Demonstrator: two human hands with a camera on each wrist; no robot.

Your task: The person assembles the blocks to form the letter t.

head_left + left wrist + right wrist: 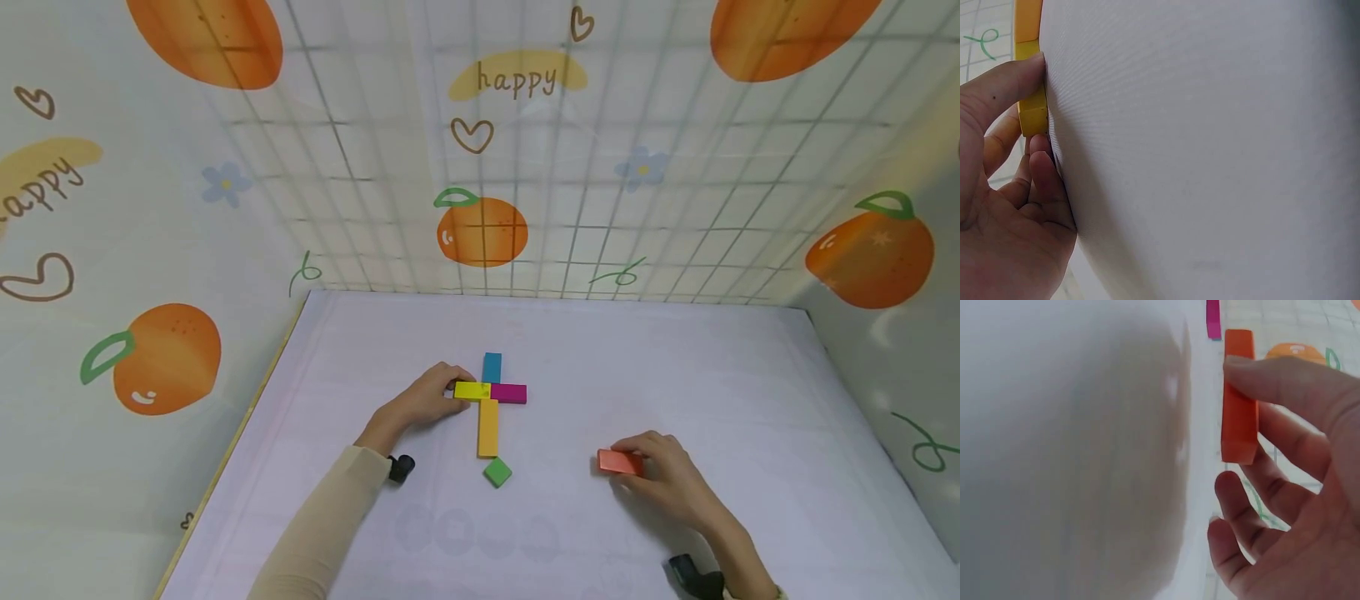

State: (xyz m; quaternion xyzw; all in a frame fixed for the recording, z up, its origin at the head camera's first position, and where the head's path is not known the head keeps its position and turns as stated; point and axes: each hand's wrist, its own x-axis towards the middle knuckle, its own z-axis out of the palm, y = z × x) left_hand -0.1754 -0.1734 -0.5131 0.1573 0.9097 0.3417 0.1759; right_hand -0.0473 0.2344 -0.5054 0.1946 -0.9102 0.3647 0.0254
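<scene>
Between the thumb and fingers of my left hand is a yellow block, pinched at its left part on the white tabletop. Its right end meets a magenta block. A blue block stands out behind them, and an orange-yellow block runs toward me, so the blocks form a cross. Just off the near end of the orange-yellow one lies a green square block, turned like a diamond. Over to the right, my right hand pinches a red-orange block between thumb and fingers, raised over the tabletop.
The white tabletop has a yellowish left edge. Patterned cloth with oranges and hearts hangs over a wire grid behind it, and more cloth stands at both sides. Black wrist cameras sit on both wrists.
</scene>
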